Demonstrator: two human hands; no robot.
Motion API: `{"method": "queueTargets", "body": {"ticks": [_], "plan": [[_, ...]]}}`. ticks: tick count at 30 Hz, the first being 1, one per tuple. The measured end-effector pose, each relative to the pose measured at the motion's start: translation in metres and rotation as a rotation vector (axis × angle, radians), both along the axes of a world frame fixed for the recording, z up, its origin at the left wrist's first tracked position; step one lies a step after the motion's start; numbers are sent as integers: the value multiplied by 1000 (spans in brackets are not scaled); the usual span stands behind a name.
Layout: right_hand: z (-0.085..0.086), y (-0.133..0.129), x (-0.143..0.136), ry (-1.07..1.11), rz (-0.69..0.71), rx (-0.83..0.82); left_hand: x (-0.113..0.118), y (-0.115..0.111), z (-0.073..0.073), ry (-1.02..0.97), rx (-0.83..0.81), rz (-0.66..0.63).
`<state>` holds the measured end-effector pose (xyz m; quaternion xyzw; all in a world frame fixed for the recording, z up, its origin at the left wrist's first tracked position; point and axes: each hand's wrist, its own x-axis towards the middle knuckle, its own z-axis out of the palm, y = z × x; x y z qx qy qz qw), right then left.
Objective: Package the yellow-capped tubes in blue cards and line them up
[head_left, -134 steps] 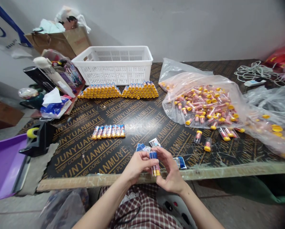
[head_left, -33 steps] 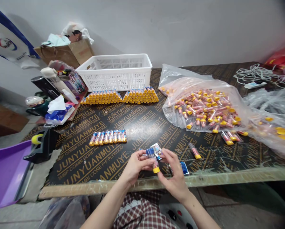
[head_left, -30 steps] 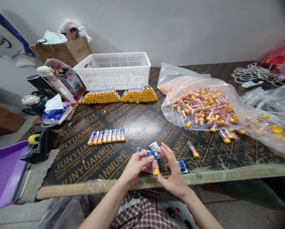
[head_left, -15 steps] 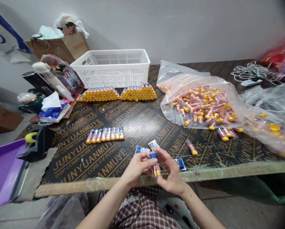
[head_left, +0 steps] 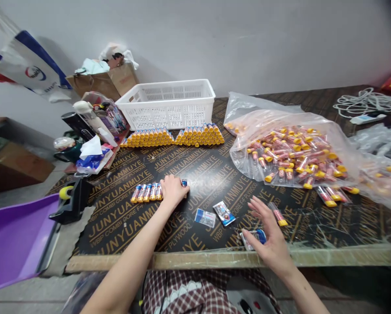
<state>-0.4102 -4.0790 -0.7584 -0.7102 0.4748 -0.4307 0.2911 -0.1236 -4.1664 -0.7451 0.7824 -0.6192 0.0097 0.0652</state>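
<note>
My left hand (head_left: pixel 173 190) is at the right end of a row of blue-labelled tubes with yellow caps (head_left: pixel 146 192). Its fingers curl over a tube (head_left: pixel 184 183), mostly hidden, at that end. My right hand (head_left: pixel 264 226) is open above the table's front part, thumb and fingers apart, holding nothing. Beneath it lies a blue-and-clear packet (head_left: pixel 254 238). A clear tube with a yellow cap (head_left: pixel 278 214) rests just beyond the right fingers. Between the hands lie a label packet (head_left: pixel 205 217) and a second packet (head_left: pixel 224 213).
A white basket (head_left: pixel 169 109) stands at the back behind two stacks of yellow-capped tubes (head_left: pixel 200 136). To the right, a clear bag (head_left: pixel 244 159) holds many pink tubes. A black tape dispenser (head_left: pixel 73 203) and a purple dustpan (head_left: pixel 18 235) are at the left.
My left hand has moved left and forward to the row, with the tube that was between both hands. My right hand has let go, moved right and opened. The view has shifted somewhat.
</note>
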Motion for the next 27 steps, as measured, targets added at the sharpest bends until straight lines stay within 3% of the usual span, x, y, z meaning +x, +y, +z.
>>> {"method": "queueTargets", "body": {"ticks": [3, 7, 10, 14, 18, 24, 27], "plan": [[1, -6, -11, 128, -86, -64, -4, 5, -3, -48, -65, -7], [-13, -25, -38, 340, -287, -157, -20, 35, -1, 26, -174, -92], [-30, -38, -60, 644, -423, -90, -35, 65, -9, 157, -25, -158], [-46, -42, -78, 929, -409, 93, -41, 88, -26, 317, 116, -60], [-46, -38, -75, 746, -377, 54, -37, 90, -33, 496, 73, 23], [-28, -30, -49, 323, -319, -18, -42, 89, -34, 897, -46, -10], [-22, -29, -38, 243, -292, -12, -45, 88, -35, 942, -34, 1]]}}
